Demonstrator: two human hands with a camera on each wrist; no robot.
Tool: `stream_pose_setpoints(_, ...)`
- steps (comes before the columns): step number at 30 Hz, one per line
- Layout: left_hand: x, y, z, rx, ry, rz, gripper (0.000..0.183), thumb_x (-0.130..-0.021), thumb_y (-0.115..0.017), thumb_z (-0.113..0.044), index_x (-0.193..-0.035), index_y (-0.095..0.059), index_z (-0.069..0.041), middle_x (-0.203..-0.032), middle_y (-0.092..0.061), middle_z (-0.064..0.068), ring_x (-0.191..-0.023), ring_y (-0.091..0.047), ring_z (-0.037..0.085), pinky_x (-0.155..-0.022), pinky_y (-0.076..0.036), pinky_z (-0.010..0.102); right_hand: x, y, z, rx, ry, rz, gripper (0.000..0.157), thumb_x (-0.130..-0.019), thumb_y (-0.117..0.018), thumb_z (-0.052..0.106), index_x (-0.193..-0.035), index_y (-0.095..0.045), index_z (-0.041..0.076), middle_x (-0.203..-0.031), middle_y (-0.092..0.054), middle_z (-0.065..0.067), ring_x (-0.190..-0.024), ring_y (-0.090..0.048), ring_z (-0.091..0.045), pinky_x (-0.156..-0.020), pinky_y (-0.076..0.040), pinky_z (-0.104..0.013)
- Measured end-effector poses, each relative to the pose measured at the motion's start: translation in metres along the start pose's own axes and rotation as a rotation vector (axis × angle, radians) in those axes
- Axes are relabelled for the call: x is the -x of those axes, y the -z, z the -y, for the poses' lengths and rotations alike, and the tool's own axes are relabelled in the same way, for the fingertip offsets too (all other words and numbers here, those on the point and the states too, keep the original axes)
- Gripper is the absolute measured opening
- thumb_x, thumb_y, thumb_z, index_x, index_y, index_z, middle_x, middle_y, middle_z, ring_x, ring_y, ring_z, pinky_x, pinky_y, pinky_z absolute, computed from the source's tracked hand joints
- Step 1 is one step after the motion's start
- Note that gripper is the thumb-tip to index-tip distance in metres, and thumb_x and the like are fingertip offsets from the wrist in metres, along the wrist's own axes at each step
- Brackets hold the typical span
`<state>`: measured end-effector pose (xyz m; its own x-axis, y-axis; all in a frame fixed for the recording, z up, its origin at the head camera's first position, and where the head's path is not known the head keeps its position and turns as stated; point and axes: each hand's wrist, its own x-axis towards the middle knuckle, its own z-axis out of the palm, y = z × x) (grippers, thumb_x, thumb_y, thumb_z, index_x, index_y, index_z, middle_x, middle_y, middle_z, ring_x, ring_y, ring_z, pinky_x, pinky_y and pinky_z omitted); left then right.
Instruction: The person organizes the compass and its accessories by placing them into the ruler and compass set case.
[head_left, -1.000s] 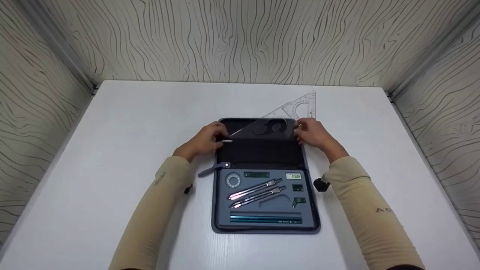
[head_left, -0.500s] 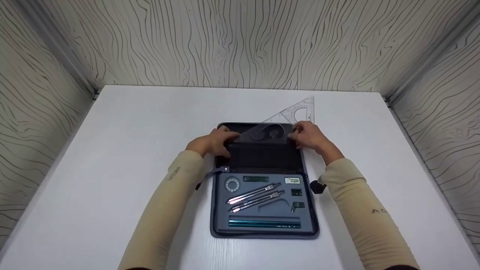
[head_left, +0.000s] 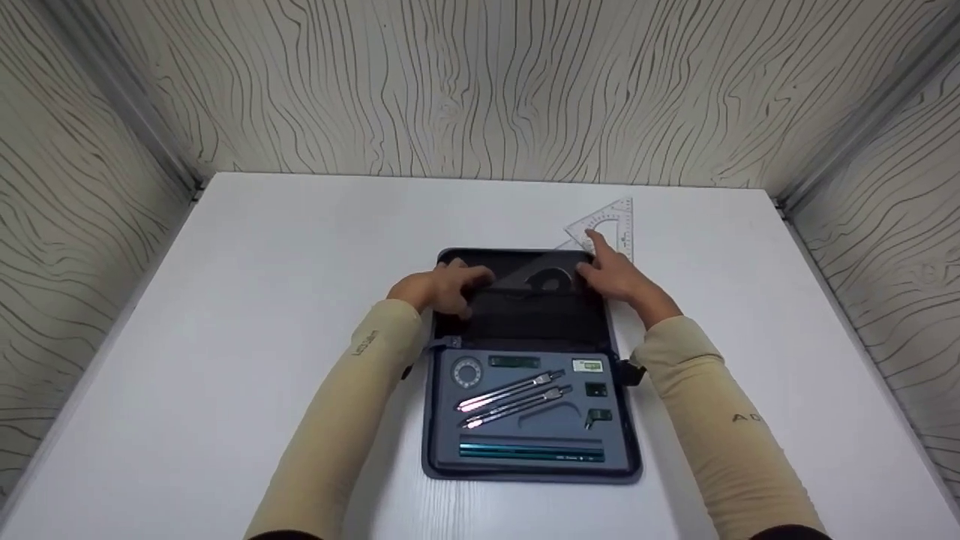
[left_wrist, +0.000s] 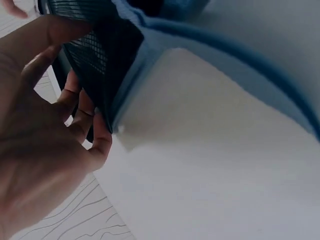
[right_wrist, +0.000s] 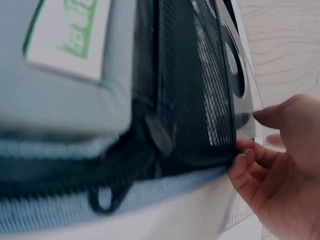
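Observation:
An open zip case (head_left: 531, 475) of drawing tools lies with its dark lid tipped back. A clear set square (head_left: 525, 274) with curved cutouts stands partly inside the lid's mesh pocket (head_left: 525, 322). My left hand (head_left: 448, 289) grips the pocket's left side, thumb over the mesh and fingers curled at the lid edge in the left wrist view. At the lid's far right corner, my right hand (head_left: 615, 277) holds the set square, its thumb against the plastic and other fingers bent at the pocket corner. The index finger stretches over a clear triangle (head_left: 627, 229) behind the lid.
Two metal compasses (head_left: 510, 390), teal pencils (head_left: 531, 451), a white eraser (head_left: 587, 366), a round dial-like piece (head_left: 466, 372) and small green parts lie in the grey tray. A strap (head_left: 447, 343) hangs at the left hinge. Patterned walls (head_left: 450, 90) border the white table (head_left: 247, 300).
The set square has slid nearer and lower into the mesh pocket. My left hand has shifted right over the lid; my right hand's index finger has straightened outward.

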<state>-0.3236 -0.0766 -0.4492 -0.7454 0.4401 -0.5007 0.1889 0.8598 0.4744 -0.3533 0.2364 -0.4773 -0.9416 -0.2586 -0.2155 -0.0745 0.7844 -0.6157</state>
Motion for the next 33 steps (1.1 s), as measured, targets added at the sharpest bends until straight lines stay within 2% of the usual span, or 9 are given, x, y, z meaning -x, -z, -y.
stream_pose_setpoints(3, -0.001, -0.002, -0.003, -0.026, 0.02, 0.004, 0.071, -0.096, -0.069, -0.015, -0.155, -0.038, -0.041, -0.158, -0.029, 0.007, -0.143, -0.03, 0.032, -0.112, -0.034, 0.059, 0.0, 0.003, -0.004, 0.023, 0.029, 0.004, 0.072, -0.108, -0.047, 0.027, -0.165, -0.007, 0.01, -0.084, -0.062, -0.012, -0.07, -0.057, -0.025, -0.079, -0.046, -0.045)
stream_pose_setpoints(7, -0.002, -0.004, -0.006, -0.049, 0.035, 0.018, 0.072, -0.097, -0.068, -0.019, -0.156, -0.035, -0.044, -0.159, -0.029, 0.007, -0.144, -0.028, 0.032, -0.111, -0.035, 0.059, 0.0, 0.003, -0.008, 0.043, 0.041, 0.017, 0.074, -0.106, -0.051, 0.038, -0.164, -0.015, 0.008, -0.085, -0.057, -0.009, -0.07, -0.054, -0.022, -0.077, -0.045, -0.042)
stream_pose_setpoints(12, -0.003, -0.005, -0.009, -0.041, 0.029, 0.004, 0.074, -0.095, -0.069, -0.019, -0.155, -0.035, -0.045, -0.157, -0.031, 0.006, -0.143, -0.03, 0.031, -0.109, -0.037, 0.059, 0.002, 0.007, -0.01, -0.055, -0.001, 0.022, 0.076, -0.106, -0.054, 0.037, -0.163, -0.013, 0.007, -0.085, -0.06, -0.01, -0.071, -0.056, -0.021, -0.067, -0.048, -0.035)
stream_pose_setpoints(18, -0.001, -0.002, -0.007, -0.043, 0.062, -0.006, 0.074, -0.094, -0.07, -0.018, -0.154, -0.036, -0.047, -0.157, -0.031, 0.004, -0.141, -0.032, 0.03, -0.109, -0.037, 0.058, 0.003, 0.007, -0.01, -0.121, 0.023, 0.026, 0.074, -0.106, -0.054, 0.035, -0.164, -0.014, 0.011, -0.083, -0.063, -0.009, -0.068, -0.058, -0.018, -0.063, -0.049, -0.032)
stream_pose_setpoints(21, -0.002, -0.001, -0.009, -0.058, 0.037, 0.01, 0.074, -0.093, -0.07, -0.016, -0.154, -0.037, -0.044, -0.155, -0.033, 0.006, -0.139, -0.033, 0.03, -0.109, -0.038, 0.057, 0.005, 0.004, -0.011, -0.162, -0.003, -0.001, 0.074, -0.105, -0.057, 0.036, -0.164, -0.018, 0.014, -0.082, -0.062, -0.008, -0.061, -0.058, -0.018, -0.059, -0.051, -0.033)
stream_pose_setpoints(23, -0.002, 0.0, -0.009, -0.075, 0.026, 0.012, 0.074, -0.093, -0.071, -0.015, -0.154, -0.038, -0.042, -0.153, -0.034, 0.007, -0.138, -0.035, 0.031, -0.108, -0.039, 0.056, 0.006, 0.003, -0.011, -0.197, -0.014, -0.012, 0.074, -0.104, -0.058, 0.038, -0.164, -0.02, 0.016, -0.084, -0.063, -0.012, -0.059, -0.059, -0.018, -0.057, -0.054, -0.033)
stream_pose_setpoints(26, -0.001, 0.001, -0.009, -0.094, 0.021, 0.007, 0.073, -0.092, -0.073, -0.016, -0.153, -0.04, -0.04, -0.151, -0.036, 0.008, -0.136, -0.037, 0.031, -0.108, -0.039, 0.055, 0.007, 0.004, -0.011, -0.225, -0.009, -0.025, 0.074, -0.103, -0.059, 0.04, -0.163, -0.024, 0.014, -0.098, -0.063, -0.019, -0.059, -0.061, -0.017, -0.057, -0.057, -0.034)
stream_pose_setpoints(29, -0.001, 0.001, -0.007, -0.08, 0.018, 0.008, 0.072, -0.091, -0.075, -0.018, -0.151, -0.041, -0.041, -0.15, -0.036, 0.008, -0.136, -0.037, 0.03, -0.109, -0.039, 0.056, 0.004, 0.004, -0.011, -0.194, 0.001, -0.048, 0.069, -0.103, -0.06, 0.039, -0.159, -0.033, 0.008, -0.112, -0.06, -0.023, -0.057, -0.062, -0.016, -0.057, -0.058, -0.033)
stream_pose_setpoints(33, 0.0, 0.001, -0.003, -0.039, 0.005, 0.001, 0.071, -0.089, -0.078, -0.017, -0.148, -0.046, -0.04, -0.149, -0.037, 0.008, -0.137, -0.035, 0.031, -0.111, -0.036, 0.056, -0.001, 0.003, -0.013, -0.138, 0.009, -0.068, 0.058, -0.104, -0.059, 0.038, -0.147, -0.046, 0.0, -0.114, -0.059, -0.024, -0.055, -0.061, -0.014, -0.057, -0.055, -0.029)
